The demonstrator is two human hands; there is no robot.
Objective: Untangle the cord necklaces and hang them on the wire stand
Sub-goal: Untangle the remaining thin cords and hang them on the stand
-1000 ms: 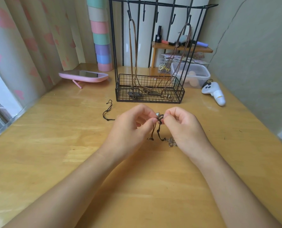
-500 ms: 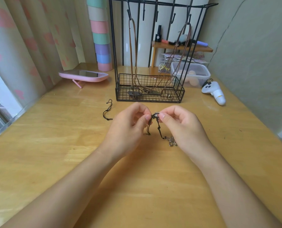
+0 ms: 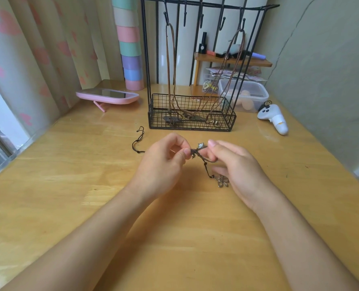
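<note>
A pale wooden table [image 3: 69, 185] fills most of the view, its boards catching soft daylight from the left. On that side hangs a cream curtain [image 3: 38, 49] printed with pink hearts. Past its edge a window [image 3: 0, 114] shows bright white (nothing outside can be made out). On the right stands a plain grey-green wall [image 3: 325, 70] with a thin dark line curving up it. At the far end of the table a small wooden shelf [image 3: 260, 64] stands before white upright panels [image 3: 185, 59], with a clear plastic box [image 3: 258, 95] in front of it. A tall column of pastel bands [image 3: 130, 45] rises in the far left corner, near a pink mirror [image 3: 107, 97] propped almost flat.
</note>
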